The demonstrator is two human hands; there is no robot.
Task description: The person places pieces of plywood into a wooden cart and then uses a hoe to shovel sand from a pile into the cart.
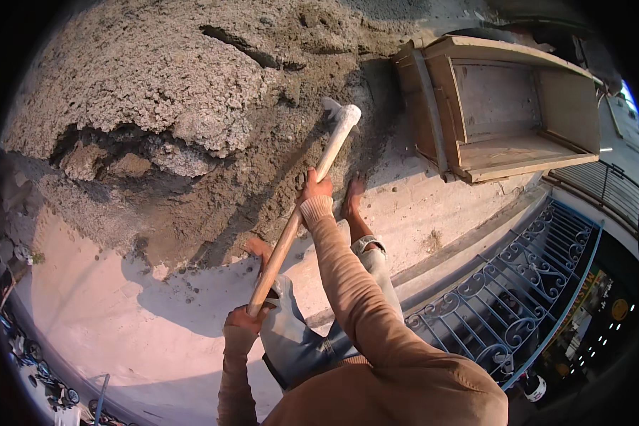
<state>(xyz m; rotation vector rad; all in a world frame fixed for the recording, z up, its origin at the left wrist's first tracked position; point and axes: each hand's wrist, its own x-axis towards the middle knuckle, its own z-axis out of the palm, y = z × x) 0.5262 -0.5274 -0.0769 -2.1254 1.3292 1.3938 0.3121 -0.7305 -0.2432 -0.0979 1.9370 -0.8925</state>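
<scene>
I hold a hoe (296, 224) by its long wooden handle with both hands. My left hand (244, 319) is wrapped round the handle's lower end, close to my thigh. Farther up, my right hand (317, 187) grips it below the whitish, dusty head end (346, 115). The hoe's blade is mostly hidden behind that end, against the loose grey-brown soil or mortar mix (291, 135). A big crumbly heap (156, 71) of this material rises at the far left, with a dark hollow under its crusted edge. My bare feet stand at the near edge of the material.
At the far right, a wooden box (504, 106) lies with its hollow side showing. A blue scrolled metal railing (504, 291) runs along the right edge of the pale floor (192, 319). Several motorbikes (46, 373) are visible beyond the floor at the lower left.
</scene>
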